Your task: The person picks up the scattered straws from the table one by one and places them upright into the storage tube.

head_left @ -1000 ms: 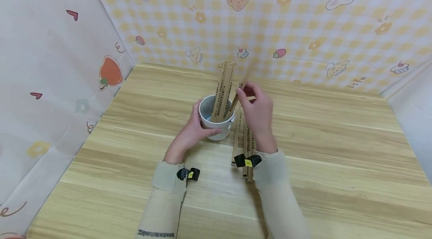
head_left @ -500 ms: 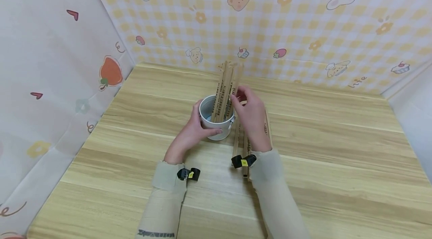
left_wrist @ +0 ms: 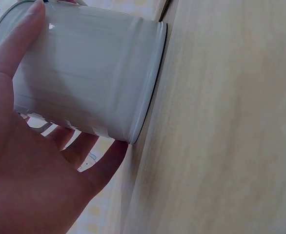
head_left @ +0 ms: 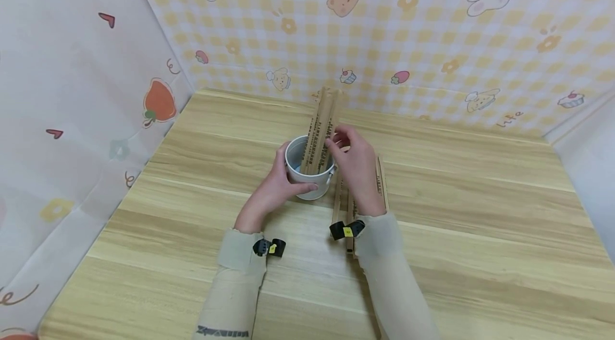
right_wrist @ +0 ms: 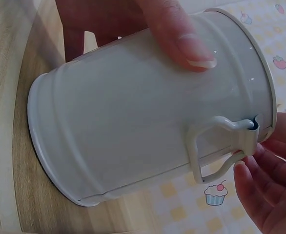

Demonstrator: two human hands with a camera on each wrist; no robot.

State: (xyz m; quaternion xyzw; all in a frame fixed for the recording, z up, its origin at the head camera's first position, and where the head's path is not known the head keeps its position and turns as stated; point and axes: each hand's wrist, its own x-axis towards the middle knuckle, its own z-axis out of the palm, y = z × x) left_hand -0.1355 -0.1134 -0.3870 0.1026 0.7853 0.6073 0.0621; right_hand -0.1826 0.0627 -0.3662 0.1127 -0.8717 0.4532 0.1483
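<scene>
A white metal bucket (head_left: 313, 186) stands on the wooden table with several slim brown paper-wrapped straws (head_left: 321, 126), printed with dark lettering, leaning upright in it. My left hand (head_left: 274, 188) grips the bucket's left side, thumb across the front and fingers behind, as the left wrist view also shows. My right hand (head_left: 356, 166) is at the right of the rim, thumb and fingers pinching the rightmost straw in the bunch. In the right wrist view the right fingers (right_wrist: 267, 178) are by the small side handle (right_wrist: 196, 156); the straws are hidden there.
More wrapped straws (head_left: 349, 244) lie on the table (head_left: 480, 212) to the right of the bucket, partly under the right hand and wrist. A yellow checked cloth backdrop (head_left: 413, 36) rises behind the table, and a white printed one (head_left: 86, 89) at the left.
My right hand has moved left with a straw, which swung from a rightward tilt to upright against the others in the bucket. The left hand has kept its grip.
</scene>
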